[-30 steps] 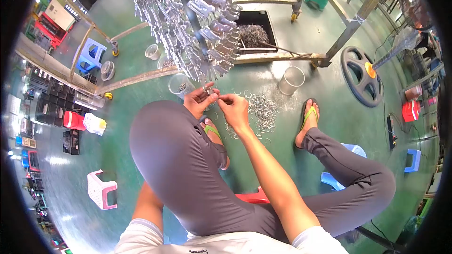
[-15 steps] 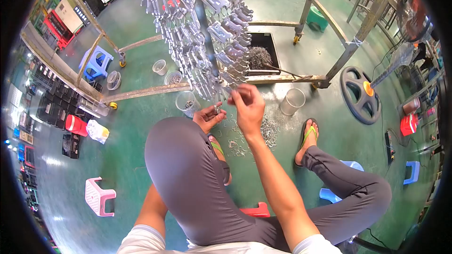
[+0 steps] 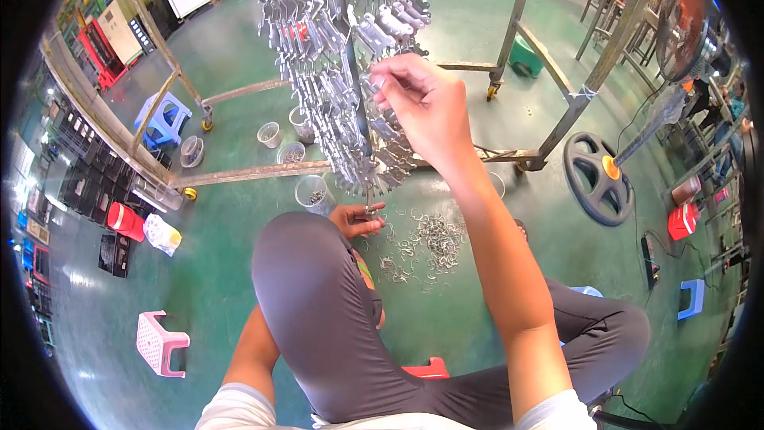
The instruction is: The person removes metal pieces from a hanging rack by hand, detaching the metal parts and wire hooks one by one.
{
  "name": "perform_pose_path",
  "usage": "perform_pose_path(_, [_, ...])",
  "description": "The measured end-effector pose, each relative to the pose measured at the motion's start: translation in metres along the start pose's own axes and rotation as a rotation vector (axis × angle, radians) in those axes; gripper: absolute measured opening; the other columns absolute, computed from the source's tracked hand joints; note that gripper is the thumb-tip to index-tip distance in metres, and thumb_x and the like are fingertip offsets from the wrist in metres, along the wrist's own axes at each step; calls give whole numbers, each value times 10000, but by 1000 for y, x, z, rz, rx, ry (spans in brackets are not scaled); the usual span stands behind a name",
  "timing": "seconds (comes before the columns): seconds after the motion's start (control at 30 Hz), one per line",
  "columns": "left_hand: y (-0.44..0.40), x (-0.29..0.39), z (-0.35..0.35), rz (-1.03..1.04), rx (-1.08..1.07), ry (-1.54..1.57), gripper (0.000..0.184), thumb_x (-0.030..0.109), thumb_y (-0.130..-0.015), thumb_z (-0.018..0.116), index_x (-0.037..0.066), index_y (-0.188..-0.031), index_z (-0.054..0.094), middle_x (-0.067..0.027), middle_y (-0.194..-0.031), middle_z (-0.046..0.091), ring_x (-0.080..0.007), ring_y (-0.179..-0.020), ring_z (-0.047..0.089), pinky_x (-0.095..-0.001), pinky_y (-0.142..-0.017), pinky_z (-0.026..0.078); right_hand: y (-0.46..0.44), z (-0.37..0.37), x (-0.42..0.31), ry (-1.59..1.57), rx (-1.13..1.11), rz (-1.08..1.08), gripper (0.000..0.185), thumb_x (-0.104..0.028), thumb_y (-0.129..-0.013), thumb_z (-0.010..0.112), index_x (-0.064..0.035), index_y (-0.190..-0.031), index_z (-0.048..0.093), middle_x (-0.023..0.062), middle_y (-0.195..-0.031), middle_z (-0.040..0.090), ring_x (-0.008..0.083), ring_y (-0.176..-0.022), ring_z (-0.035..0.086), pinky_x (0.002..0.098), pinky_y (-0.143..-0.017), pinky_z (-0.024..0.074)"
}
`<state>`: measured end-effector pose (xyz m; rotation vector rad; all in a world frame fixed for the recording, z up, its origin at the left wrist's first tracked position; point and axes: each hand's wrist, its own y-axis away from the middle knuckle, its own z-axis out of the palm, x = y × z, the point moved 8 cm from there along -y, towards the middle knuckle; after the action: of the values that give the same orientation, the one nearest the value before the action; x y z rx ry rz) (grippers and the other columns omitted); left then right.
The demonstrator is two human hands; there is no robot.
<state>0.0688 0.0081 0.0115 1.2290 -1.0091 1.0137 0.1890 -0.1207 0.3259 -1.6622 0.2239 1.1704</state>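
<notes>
The right hand (image 3: 430, 107) has risen to the hanging parts (image 3: 390, 28), while the left hand (image 3: 355, 221) stays low by their bottom end; so the two now stand apart, at different heights; the right thumb and fingers bend close together at the parts, though I cannot tell whether they grip one; the left fingers curl about a metal bit (image 3: 372, 209); loose hooks (image 3: 440, 240) lie heaped on the floor (image 3: 215, 279); a tub (image 3: 313, 193) stands just beside the left hand, near the raised knee (image 3: 302, 259); the right forearm (image 3: 503, 247) partly hides a cup (image 3: 499, 182).
</notes>
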Motion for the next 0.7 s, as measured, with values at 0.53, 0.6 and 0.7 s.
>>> perform_pose_path(0.53, [62,119,-46,-129,112,-544,464,355,-952,754,-4,-1242,700,-121,-1177,730,-157,-1039,677,-347,-908,538,-76,19,-55,358,-334,-33,192,-164,-897,772,1,-992,795,141,-785,760,171,-659,683,336,-662,539])
perform_pose_path(0.6, [64,204,-69,185,270,-590,380,343,-1029,658,-16,-1143,708,-102,-1040,745,-158,-939,697,-330,-774,559,-79,21,-58,370,-394,-14,202,-172,-889,775,6,-980,794,153,-775,754,182,-655,684,348,-658,538])
perform_pose_path(0.7, [128,409,16,577,918,-921,461,429,-985,682,-5,-840,732,-65,-661,675,-137,-610,641,-345,-566,484,-83,27,-70,505,-464,-33,223,-191,-873,779,18,-953,788,171,-756,741,206,-649,689,368,-657,539])
